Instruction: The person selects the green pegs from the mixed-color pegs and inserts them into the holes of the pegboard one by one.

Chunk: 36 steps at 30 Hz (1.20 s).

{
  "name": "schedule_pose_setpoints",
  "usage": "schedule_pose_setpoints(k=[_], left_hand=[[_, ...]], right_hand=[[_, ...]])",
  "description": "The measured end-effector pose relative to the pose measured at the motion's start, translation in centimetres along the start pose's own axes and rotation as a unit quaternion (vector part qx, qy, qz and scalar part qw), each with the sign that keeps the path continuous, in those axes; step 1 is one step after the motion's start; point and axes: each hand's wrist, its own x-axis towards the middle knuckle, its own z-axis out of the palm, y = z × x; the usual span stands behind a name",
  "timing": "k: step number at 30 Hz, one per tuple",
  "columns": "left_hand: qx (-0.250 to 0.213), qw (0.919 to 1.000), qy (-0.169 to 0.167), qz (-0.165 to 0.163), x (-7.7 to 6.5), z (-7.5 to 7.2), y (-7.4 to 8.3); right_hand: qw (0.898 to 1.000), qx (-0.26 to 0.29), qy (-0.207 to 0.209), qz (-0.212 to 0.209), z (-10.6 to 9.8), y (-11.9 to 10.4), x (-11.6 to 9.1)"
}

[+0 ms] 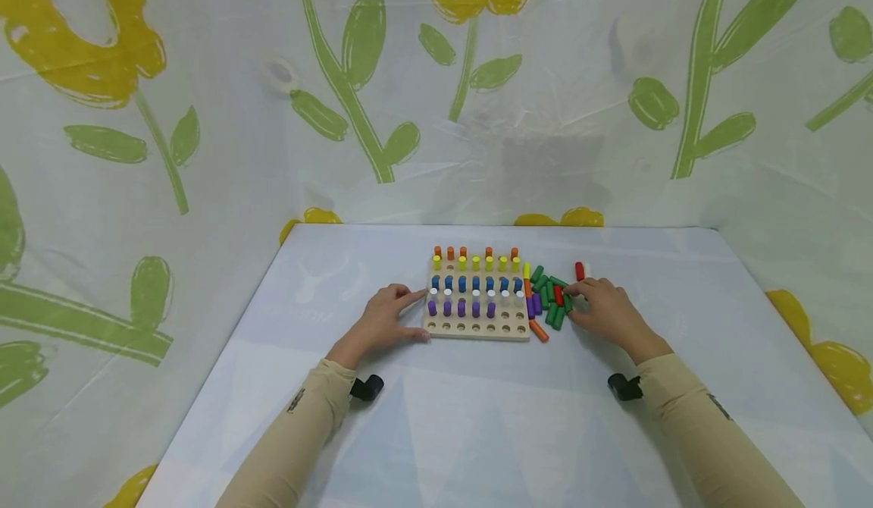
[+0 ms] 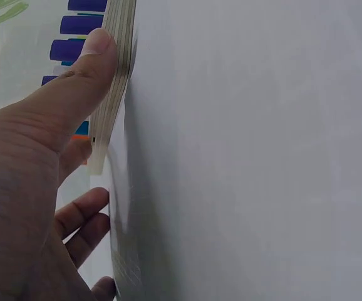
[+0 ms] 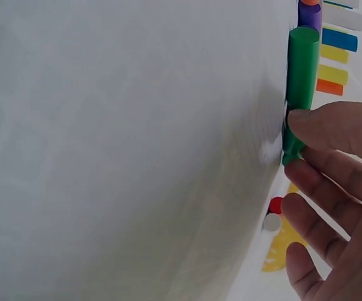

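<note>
A wooden pegboard (image 1: 477,334) with rows of orange, yellow, blue, white and purple pegs lies in front of me. Its nearest row of holes has no pegs. My left hand (image 1: 383,318) rests at the board's left side, thumb against the near corner and index fingertip at the left edge. Right of the board, my right hand (image 1: 609,312) reaches into a pile of loose pegs. Thumb and index finger pinch a green peg (image 3: 292,147) there, partly hidden by the thumb. Another green peg (image 3: 303,66) lies just beyond the thumb.
Several green pegs (image 1: 558,318), purple pegs (image 1: 536,304), a red peg (image 1: 558,296) and an orange peg (image 1: 539,331) lie right of the board. Farther back are another red peg (image 1: 580,271) and a white peg (image 1: 589,271). A flowered sheet (image 1: 559,144) rises behind the table.
</note>
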Motion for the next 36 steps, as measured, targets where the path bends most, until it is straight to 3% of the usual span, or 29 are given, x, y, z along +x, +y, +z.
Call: schedule_pose_setpoints(k=[21, 36], left_hand=[[-0.008, 1.0000, -0.003, -0.006, -0.2, 0.0, 0.1], [-0.017, 0.9997, -0.009, -0.012, -0.1, 0.0, 0.1]], right_hand=[[0.999, 0.026, -0.004, -0.019, -0.4, 0.3, -1.4], [1.000, 0.007, 0.000, 0.001, -0.1, 0.4, -0.6]])
